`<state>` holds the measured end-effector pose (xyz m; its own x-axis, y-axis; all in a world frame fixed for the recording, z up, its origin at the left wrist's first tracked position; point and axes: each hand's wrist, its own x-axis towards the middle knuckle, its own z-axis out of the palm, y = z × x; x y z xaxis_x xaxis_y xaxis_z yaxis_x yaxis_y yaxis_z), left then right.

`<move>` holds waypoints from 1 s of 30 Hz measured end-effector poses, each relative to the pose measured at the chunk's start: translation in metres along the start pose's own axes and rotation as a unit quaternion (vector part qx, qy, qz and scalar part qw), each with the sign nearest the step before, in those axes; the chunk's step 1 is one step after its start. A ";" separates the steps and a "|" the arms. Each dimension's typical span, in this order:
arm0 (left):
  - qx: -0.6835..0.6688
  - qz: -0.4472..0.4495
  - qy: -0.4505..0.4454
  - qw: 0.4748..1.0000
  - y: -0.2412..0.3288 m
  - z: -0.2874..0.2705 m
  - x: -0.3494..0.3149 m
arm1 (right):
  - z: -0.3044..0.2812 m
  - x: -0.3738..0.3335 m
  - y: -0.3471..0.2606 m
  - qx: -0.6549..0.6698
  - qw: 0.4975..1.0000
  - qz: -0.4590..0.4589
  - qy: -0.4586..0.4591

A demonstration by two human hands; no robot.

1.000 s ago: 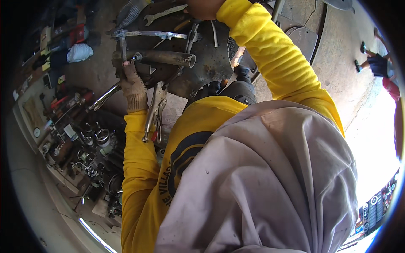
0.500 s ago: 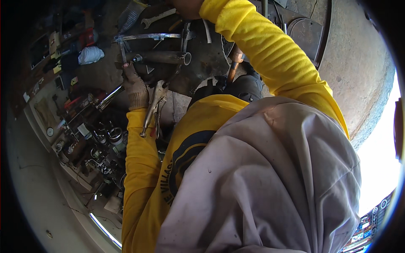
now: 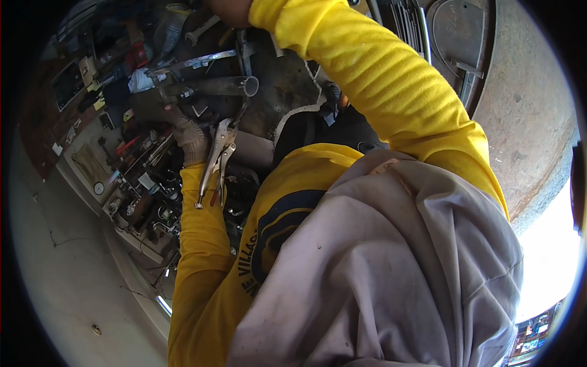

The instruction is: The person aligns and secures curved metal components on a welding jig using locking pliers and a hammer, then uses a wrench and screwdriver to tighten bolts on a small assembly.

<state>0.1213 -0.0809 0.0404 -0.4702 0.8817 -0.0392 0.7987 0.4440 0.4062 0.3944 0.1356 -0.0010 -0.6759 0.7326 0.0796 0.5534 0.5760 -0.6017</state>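
Note:
My left hand (image 3: 189, 137), in a knitted glove, is at the left end of a metal assembly, its thumb against a flat metal bar (image 3: 162, 92). Its other fingers are hidden. A round steel pipe (image 3: 220, 87) runs across the assembly, below a shiny flat strip (image 3: 199, 62). Locking pliers (image 3: 217, 156) hang over my left wrist, their jaws at the lower end of a dark bar (image 3: 244, 115). My right hand (image 3: 229, 9) is cut off by the top edge, above the assembly's upright bar (image 3: 243, 55); its fingers are out of sight.
An open-ended wrench (image 3: 202, 29) and a grey glove (image 3: 174, 27) lie beyond the assembly. Tools and hardware (image 3: 153, 196) crowd the left side. A flat rounded metal plate (image 3: 455, 30) and several rods (image 3: 406, 24) lie at the upper right. A pale cord (image 3: 299, 110) curves near my legs.
The view has turned, so the assembly and the pliers appear farther left. My right hand has shifted left over the assembly. The wooden-handled tool by my legs is now mostly hidden.

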 end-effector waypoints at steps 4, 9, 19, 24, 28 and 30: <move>0.086 0.083 -0.034 0.992 -0.009 0.002 0.010 | 0.000 -0.001 0.009 -0.028 1.000 -0.005 0.004; 0.189 0.108 0.039 0.975 -0.030 0.012 0.003 | -0.011 0.003 -0.006 -0.034 0.998 0.008 -0.052; -0.225 -0.222 0.071 0.946 0.029 0.021 -0.001 | -0.010 -0.002 -0.007 -0.049 0.999 0.007 0.013; -0.023 -0.105 0.126 0.986 -0.033 0.038 0.003 | -0.013 0.000 -0.012 -0.024 0.999 0.045 -0.004; -0.175 -0.134 0.091 0.971 0.012 0.031 0.001 | -0.011 -0.002 -0.010 -0.014 0.999 0.039 0.029; -0.272 -0.146 0.057 0.950 0.000 0.029 -0.001 | -0.012 0.001 -0.012 -0.006 0.999 0.045 0.014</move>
<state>0.1326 -0.0769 0.0142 -0.7034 0.6977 -0.1359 0.3311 0.4908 0.8059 0.3929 0.1338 0.0158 -0.6090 0.7918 0.0475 0.6177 0.5109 -0.5979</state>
